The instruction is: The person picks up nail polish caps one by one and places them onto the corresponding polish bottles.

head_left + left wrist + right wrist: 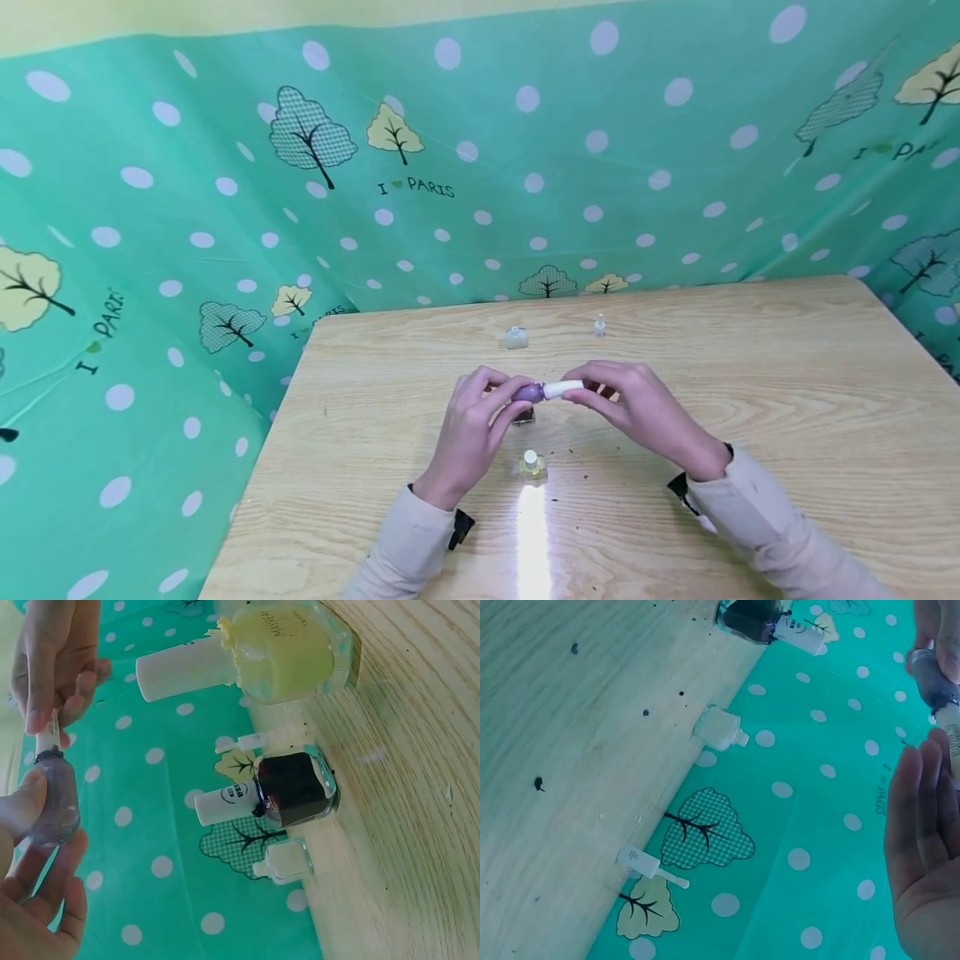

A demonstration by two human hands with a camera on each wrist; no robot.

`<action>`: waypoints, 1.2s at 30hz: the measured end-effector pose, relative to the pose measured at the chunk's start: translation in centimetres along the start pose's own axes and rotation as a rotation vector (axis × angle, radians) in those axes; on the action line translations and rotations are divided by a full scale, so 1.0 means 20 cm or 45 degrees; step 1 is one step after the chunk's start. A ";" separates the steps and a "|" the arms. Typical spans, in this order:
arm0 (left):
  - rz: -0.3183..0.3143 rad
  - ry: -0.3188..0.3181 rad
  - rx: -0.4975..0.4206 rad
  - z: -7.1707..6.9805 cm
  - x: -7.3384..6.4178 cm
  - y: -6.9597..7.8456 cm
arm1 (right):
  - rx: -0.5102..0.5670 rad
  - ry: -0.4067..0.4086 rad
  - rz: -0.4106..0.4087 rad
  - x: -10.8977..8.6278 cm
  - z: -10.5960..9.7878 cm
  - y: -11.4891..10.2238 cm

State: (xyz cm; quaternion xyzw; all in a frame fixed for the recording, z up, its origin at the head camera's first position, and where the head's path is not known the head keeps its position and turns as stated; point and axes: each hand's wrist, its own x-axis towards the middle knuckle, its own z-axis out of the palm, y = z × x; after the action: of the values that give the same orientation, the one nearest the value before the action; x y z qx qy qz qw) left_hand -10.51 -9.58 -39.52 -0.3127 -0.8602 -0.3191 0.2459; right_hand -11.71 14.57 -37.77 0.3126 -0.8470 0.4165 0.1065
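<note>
Above the middle of the table, my left hand [474, 417] pinches the body of a purple nail polish bottle [529, 392]. My right hand [633, 404] pinches its white cap [562, 388] from the other side. The bottle lies on its side in the air, cap toward the right, and the cap sits against the neck. In the left wrist view the purple bottle [58, 801] shows dark dried polish round its neck. Below the hands stand a yellow nail polish bottle [533, 469] and a dark nail polish bottle [294, 789], both with white caps on.
At the back of the table [750, 375] stand an uncapped whitish bottle [516, 337] and a separate white cap with its brush pointing up [600, 325]. Small dark flakes [538, 784] lie scattered over the wood. A green dotted cloth [480, 167] hangs behind.
</note>
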 end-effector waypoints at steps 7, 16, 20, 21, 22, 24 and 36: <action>0.009 0.000 0.006 0.01 0.00 0.01 | -0.007 -0.064 0.159 0.01 0.01 0.00; -0.023 -0.011 -0.001 0.02 0.00 -0.01 | -0.012 -0.051 0.103 -0.03 -0.02 0.02; -0.014 -0.014 -0.016 0.03 0.00 -0.02 | -0.023 -0.028 0.013 -0.05 -0.03 0.03; -0.009 -0.014 -0.020 0.03 0.00 -0.02 | -0.029 -0.021 0.000 -0.05 -0.03 0.04; -0.005 -0.015 -0.023 0.03 0.00 -0.01 | -0.037 -0.012 -0.014 -0.06 -0.03 0.04; -0.001 -0.015 -0.028 0.03 0.00 -0.01 | -0.051 0.003 -0.027 -0.06 -0.03 0.04; 0.005 0.008 -0.076 0.02 0.00 0.01 | -0.074 0.042 -0.086 -0.06 -0.04 0.04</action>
State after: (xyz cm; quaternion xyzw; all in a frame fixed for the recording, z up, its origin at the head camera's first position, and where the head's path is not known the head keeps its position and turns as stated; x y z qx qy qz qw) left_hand -10.50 -9.20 -39.83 -0.3205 -0.8489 -0.3451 0.2399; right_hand -11.35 16.03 -38.35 0.3309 -0.8458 0.3931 0.1435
